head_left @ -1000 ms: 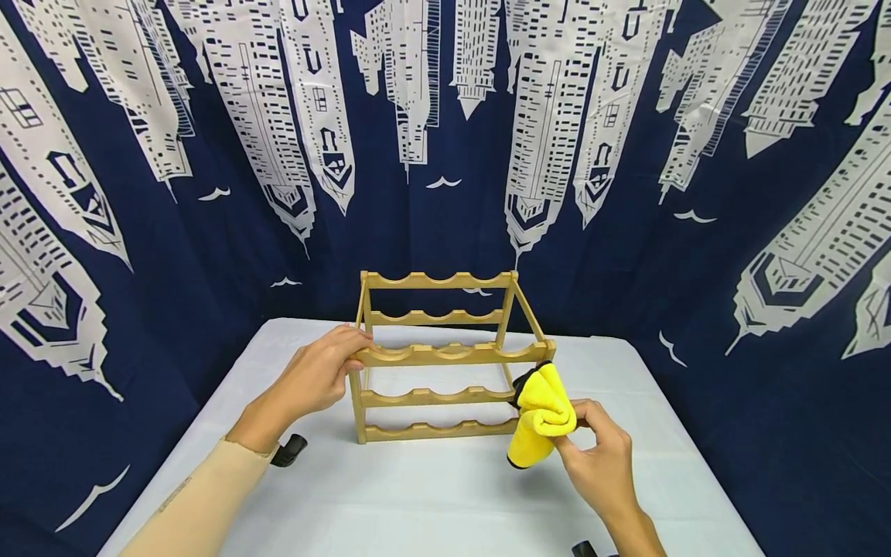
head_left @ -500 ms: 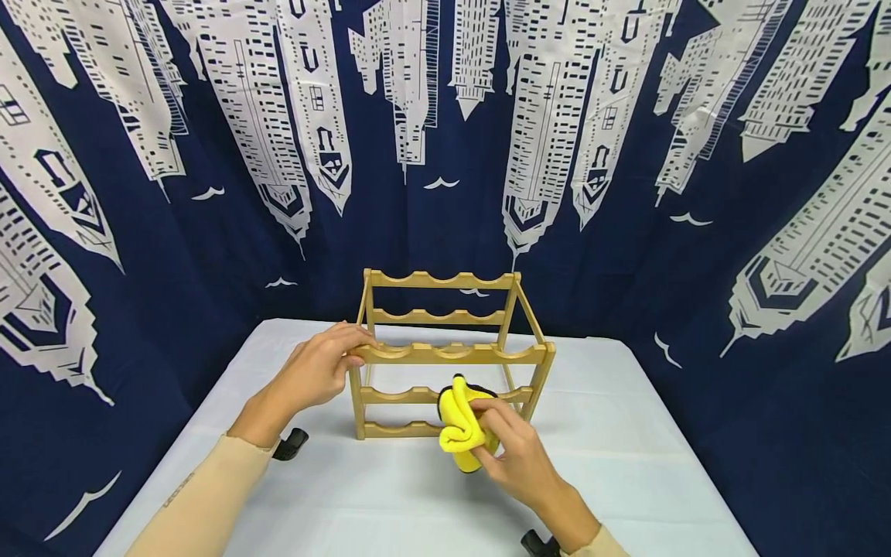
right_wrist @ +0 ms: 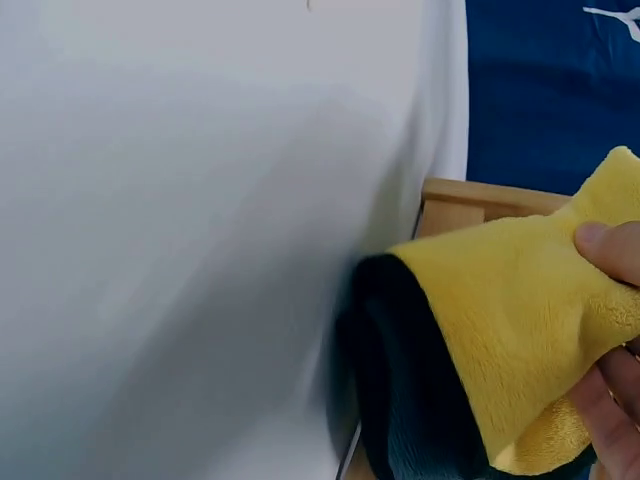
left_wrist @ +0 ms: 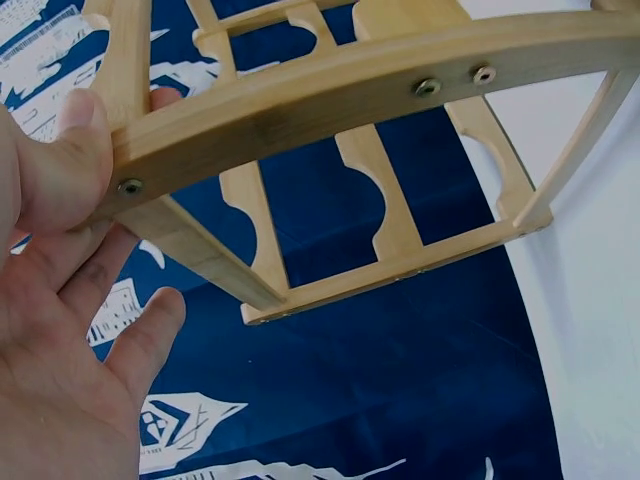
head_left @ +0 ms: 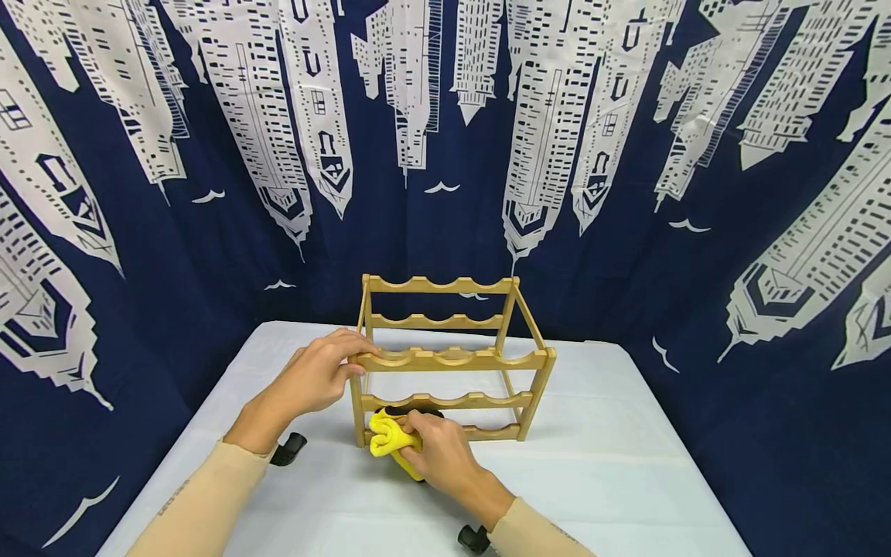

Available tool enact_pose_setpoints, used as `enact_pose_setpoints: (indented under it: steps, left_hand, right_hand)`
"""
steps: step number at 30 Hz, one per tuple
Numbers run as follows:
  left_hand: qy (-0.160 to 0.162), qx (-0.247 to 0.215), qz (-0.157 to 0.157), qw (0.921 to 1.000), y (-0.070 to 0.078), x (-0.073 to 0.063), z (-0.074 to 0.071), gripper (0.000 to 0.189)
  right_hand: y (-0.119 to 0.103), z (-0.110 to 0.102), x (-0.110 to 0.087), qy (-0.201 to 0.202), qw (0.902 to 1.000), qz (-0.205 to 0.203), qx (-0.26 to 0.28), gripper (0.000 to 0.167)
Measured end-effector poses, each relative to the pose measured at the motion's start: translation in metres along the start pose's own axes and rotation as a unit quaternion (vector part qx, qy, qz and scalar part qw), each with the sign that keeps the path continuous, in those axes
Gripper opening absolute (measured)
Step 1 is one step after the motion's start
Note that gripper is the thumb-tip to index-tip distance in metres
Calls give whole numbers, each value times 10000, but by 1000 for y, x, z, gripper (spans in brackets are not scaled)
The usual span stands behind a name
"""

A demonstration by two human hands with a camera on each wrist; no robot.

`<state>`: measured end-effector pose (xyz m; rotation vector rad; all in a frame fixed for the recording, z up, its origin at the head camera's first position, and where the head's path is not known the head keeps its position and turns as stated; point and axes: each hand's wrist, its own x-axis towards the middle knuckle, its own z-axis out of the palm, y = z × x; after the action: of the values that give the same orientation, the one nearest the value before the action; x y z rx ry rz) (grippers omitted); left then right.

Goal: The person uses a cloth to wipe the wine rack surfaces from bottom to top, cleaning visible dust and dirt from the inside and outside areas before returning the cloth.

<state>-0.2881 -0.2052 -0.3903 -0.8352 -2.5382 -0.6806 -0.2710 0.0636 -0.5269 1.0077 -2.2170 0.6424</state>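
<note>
A light wooden wine rack with scalloped rails stands on the white-covered table. My left hand grips its upper front left corner; in the left wrist view the thumb lies on the wooden frame where a screw shows. My right hand pinches a folded yellow cloth with a dark edge, low at the rack's front left. The cloth covers part of the lower rails there. In the right wrist view the cloth's dark underside hangs over the wood, and fingers hold its yellow side.
The white tablecloth spreads around the rack. A navy curtain printed with white buildings hangs close behind and on both sides. Black wrist straps show under the forearms.
My right hand has carried the yellow cloth leftward along the rack's lower front, from the right post to the left end. The left hand stays on the upper left corner.
</note>
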Motion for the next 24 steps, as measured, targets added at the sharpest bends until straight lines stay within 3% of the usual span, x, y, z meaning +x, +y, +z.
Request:
enact_pose_setpoints:
  steps: [7,13,17,24]
  left_hand:
    - [-267,50,69,9996,5,-3,-4,39]
    - [-223,-37,19,9997,6,-8,-3,37]
    - [-152,-103,42,9998,5,-10,-1,36]
    - [-79,-240,212,9995,4,-3,1,35]
  right_hand:
    - [-11,15,7,-102,9994,211,-263,37]
    - [-18,29,8,-94,9996,-133,-216,28]
    - [-18,36,11,-512,9985,-81,-178,18]
    - [-12,38,16,-1384,9857,191,-940,23]
